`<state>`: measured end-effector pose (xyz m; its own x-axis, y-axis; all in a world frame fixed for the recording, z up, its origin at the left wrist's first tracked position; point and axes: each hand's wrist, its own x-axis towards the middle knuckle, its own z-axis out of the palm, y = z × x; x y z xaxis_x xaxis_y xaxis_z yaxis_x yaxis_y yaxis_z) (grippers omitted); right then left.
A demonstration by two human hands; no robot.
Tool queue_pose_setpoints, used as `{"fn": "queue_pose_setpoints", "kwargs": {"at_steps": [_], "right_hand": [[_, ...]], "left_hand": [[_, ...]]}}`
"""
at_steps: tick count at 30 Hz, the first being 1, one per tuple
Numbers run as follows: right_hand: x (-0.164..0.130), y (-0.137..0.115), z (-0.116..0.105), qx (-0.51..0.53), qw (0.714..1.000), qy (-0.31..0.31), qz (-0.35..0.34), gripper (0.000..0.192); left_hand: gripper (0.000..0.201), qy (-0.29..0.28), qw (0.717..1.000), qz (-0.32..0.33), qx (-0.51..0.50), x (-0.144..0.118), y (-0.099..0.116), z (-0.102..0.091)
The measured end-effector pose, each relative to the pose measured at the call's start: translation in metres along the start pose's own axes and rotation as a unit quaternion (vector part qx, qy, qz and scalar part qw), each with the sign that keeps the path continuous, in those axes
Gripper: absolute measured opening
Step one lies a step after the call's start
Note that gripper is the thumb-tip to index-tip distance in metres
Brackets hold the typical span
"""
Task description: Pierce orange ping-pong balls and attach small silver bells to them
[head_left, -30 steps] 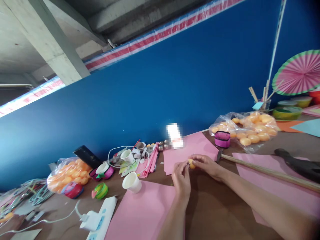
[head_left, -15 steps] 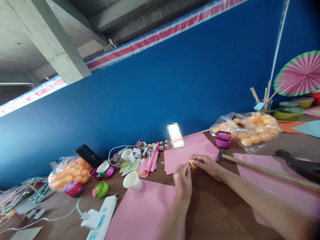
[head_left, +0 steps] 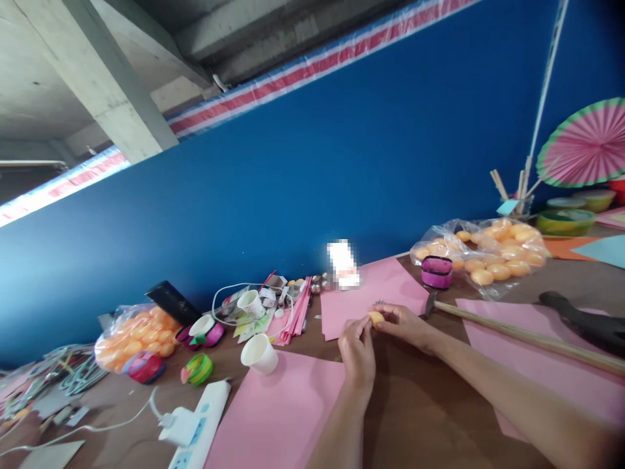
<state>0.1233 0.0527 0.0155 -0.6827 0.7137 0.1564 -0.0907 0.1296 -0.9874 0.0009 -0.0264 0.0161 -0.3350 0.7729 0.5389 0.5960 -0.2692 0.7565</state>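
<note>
An orange ping-pong ball (head_left: 375, 319) is pinched just above the brown table, between the fingertips of both my hands. My left hand (head_left: 359, 355) is closed on its left side, with thumb and forefinger pressed together there. From the right, my right hand (head_left: 403, 326) grips the same ball, and its fingers partly cover it. Behind the hands lies a sheet of pink paper (head_left: 371, 286). Just right of my right hand is the head of a hammer (head_left: 430, 303) with a long wooden handle.
Clear plastic bags of orange balls stand at the right (head_left: 498, 272) and left (head_left: 141, 335). A paper cup (head_left: 259, 354) is on pink paper (head_left: 280, 417), near a white power strip (head_left: 202, 423). A purple box (head_left: 436, 271) and a dark-handled tool (head_left: 581, 322) are at right.
The ball has turned or shifted slightly between my fingertips, and more of it shows now. Both hands stay in nearly the same place.
</note>
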Motion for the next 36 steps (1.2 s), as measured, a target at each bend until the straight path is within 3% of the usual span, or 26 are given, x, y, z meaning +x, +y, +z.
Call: {"fn": "queue_pose_setpoints", "kwargs": {"at_steps": [17,28,36], "right_hand": [[0.0,0.002,0.001,-0.014,1.0,0.012,-0.017,0.027],[0.002,0.007,0.002,0.009,1.0,0.024,-0.009,0.023],[-0.001,-0.004,0.005,0.032,0.998,0.044,0.011,0.025]], "left_hand": [[0.024,-0.01,0.999,0.02,0.032,-0.003,0.002,0.003],[0.024,-0.014,0.998,0.037,0.044,-0.004,0.002,0.005],[0.024,0.0,0.998,0.044,0.036,-0.004,0.0,0.006]]}}
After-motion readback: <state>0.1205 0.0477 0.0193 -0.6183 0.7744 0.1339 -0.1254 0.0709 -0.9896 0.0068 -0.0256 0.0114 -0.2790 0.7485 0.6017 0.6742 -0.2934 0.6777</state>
